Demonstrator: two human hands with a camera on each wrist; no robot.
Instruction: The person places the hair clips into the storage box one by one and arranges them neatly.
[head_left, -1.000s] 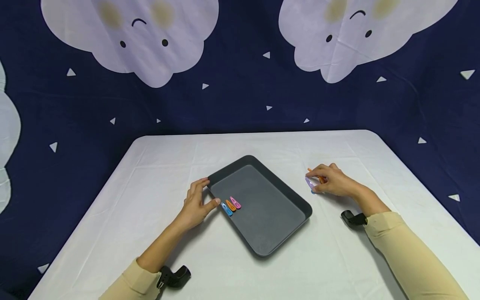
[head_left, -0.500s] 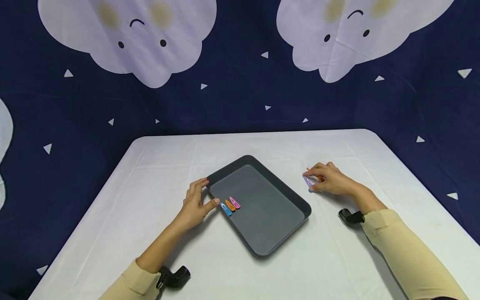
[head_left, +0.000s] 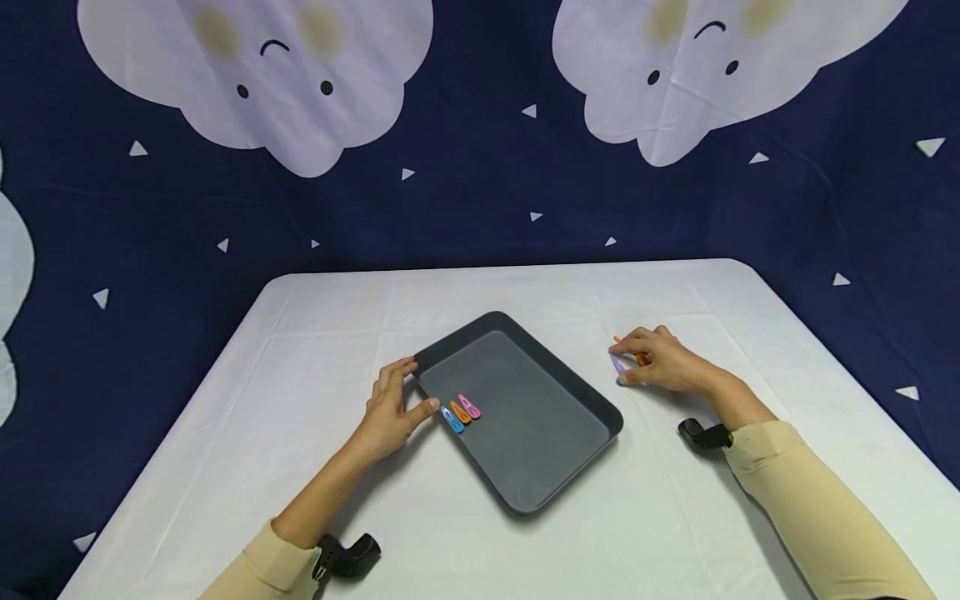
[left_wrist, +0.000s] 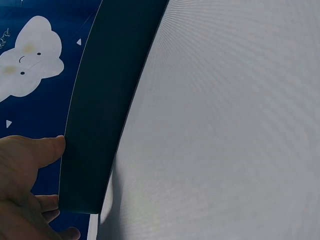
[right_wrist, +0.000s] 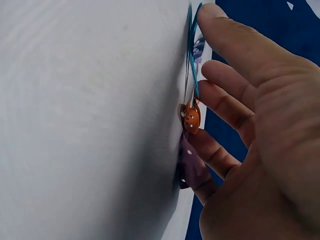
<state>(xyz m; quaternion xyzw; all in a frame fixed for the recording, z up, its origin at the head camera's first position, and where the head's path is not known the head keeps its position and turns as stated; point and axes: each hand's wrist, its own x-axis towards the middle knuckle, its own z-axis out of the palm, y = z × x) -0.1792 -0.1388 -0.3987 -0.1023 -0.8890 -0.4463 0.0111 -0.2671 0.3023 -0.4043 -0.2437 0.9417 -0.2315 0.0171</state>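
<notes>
My left hand (head_left: 390, 423) rests at the left corner of the dark grey tray (head_left: 558, 367), fingertips and thumb against its rim, also in the left wrist view. Inside the tray, near that side, lie a blue clip (head_left: 452, 419), an orange clip (head_left: 461, 412) and a pink clip (head_left: 469, 406) side by side. Right of the tray, my right hand (head_left: 671, 364) has thumb and fingers curled at a purple hair clip (head_left: 617, 363), with an orange clip (head_left: 641, 358) beneath the fingers. The right wrist view shows a blue clip (right_wrist: 193, 55) between thumb and fingertip.
A white cloth (head_left: 337, 333) covers the table. Black wrist-camera mounts stand out beside both sleeves, near the cloth. Behind the table hangs a dark blue curtain (head_left: 480, 217) with clouds and small triangles.
The head view has shifted slightly. Both hands stay at the same places, with only a slight movement of the right fingers at the clips.
</notes>
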